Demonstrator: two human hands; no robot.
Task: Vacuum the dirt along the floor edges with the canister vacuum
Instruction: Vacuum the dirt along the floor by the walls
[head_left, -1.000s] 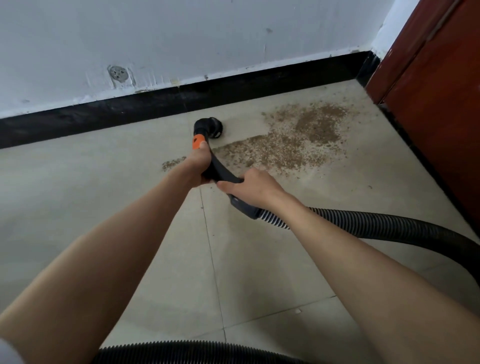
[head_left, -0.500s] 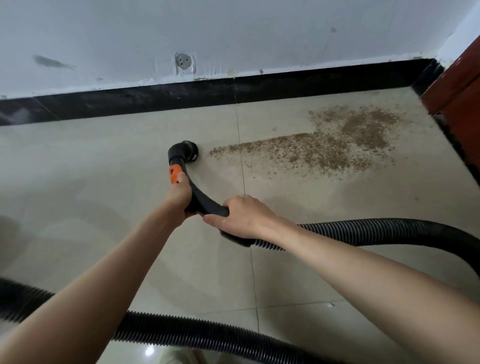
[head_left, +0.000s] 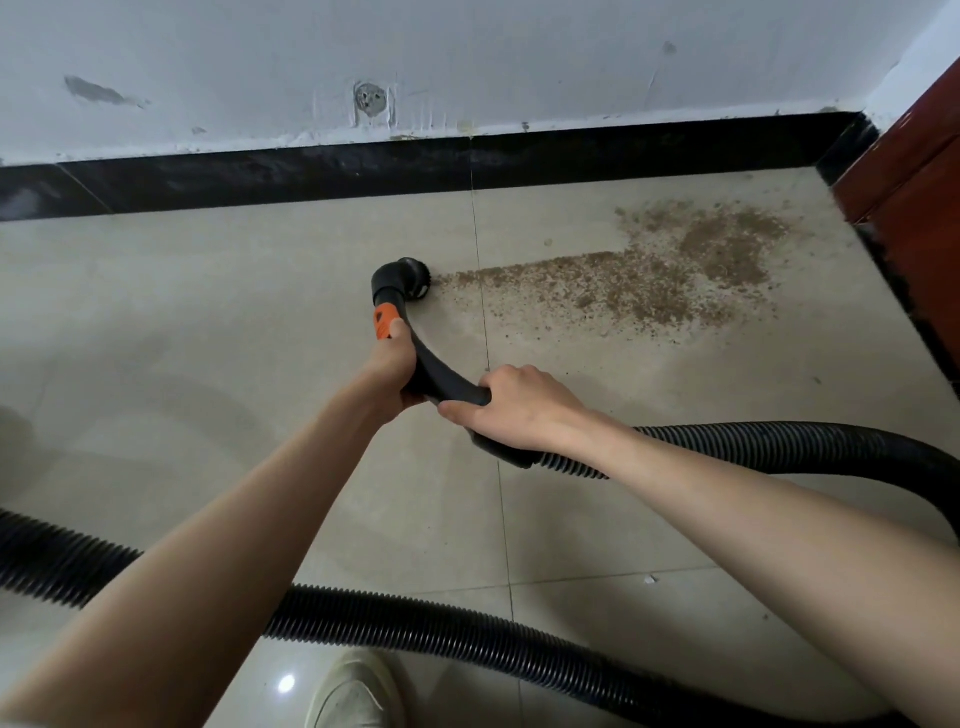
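Observation:
A patch of brown dirt (head_left: 660, 280) lies on the beige tiled floor near the far right corner. The black round brush nozzle (head_left: 408, 278) rests on the floor, touching the patch's left tip. My left hand (head_left: 392, 371) grips the curved black vacuum handle just below its orange button (head_left: 384, 322). My right hand (head_left: 519, 408) holds the same handle lower down, where the ribbed black hose (head_left: 779, 447) begins. The hose loops right, then back across the floor in front of me. The canister itself is out of view.
A black baseboard (head_left: 467, 166) runs along the white wall (head_left: 467, 62) ahead. A dark red door (head_left: 914, 208) stands at the right. The hose (head_left: 415, 631) crosses the floor near my light shoe (head_left: 353, 696) at the bottom edge.
The nozzle swept left off the small dirt spot, which is gone, and now sits at the big patch's left tip. The view has shifted left and pulled back.

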